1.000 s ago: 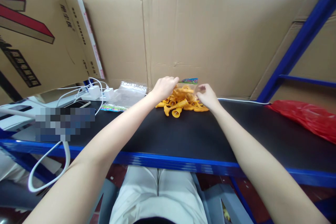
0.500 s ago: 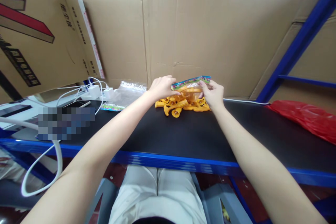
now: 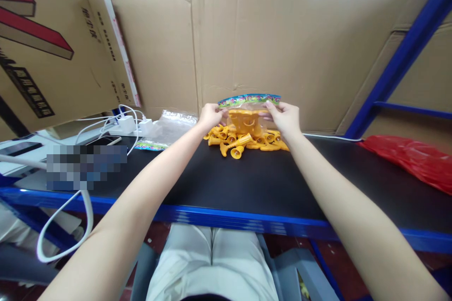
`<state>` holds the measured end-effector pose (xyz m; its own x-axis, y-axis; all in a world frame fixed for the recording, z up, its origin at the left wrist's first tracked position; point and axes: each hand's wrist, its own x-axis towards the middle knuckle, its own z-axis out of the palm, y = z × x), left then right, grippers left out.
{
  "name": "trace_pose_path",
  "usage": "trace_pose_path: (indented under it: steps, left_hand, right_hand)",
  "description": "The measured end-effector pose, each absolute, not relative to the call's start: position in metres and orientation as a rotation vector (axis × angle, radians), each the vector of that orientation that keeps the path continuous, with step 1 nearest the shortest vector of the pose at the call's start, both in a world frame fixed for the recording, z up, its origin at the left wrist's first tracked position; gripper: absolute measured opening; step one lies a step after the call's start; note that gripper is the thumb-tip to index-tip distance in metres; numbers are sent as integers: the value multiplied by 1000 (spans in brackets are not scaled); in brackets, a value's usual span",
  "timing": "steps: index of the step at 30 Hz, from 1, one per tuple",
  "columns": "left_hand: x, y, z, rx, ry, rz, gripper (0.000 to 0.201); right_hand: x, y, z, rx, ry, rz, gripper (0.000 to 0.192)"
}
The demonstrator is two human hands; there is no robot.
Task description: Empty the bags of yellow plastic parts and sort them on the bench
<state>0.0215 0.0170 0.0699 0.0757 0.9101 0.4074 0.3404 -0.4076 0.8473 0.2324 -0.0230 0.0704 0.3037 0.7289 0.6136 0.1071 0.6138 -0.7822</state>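
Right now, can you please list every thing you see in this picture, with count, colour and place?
clear bag: one, transparent with a colourful top strip, held up over the pile, orange pieces inside
orange plastic pieces: many, orange, in a pile on the shelf
black shelf: one, black top with blue edge
flat clear bags: a few, transparent, left of the pile
chargers and cables: two white plugs, white cables, far left
red plastic bag: one, red, right end
cardboard wall: brown, behind the shelf
left hand: pinches the bag's left top corner
right hand: pinches the bag's right top corner
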Motion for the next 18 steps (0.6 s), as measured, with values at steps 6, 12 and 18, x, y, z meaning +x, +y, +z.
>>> trace_pose_path:
  steps: [6,12,18]
  left_hand:
    - [34,13,81,1494,1065,1558,15]
    - [29,8,91,1537,1069,1570,14]
    - [21,13,102,1526,926,1754,22]
  right_hand:
    - [227,-16,92,-852,-1267,482,40]
    - [221,-3,107,-739,-1299,444,37]
    - [207,-12,132,-692,-1346,433,31]
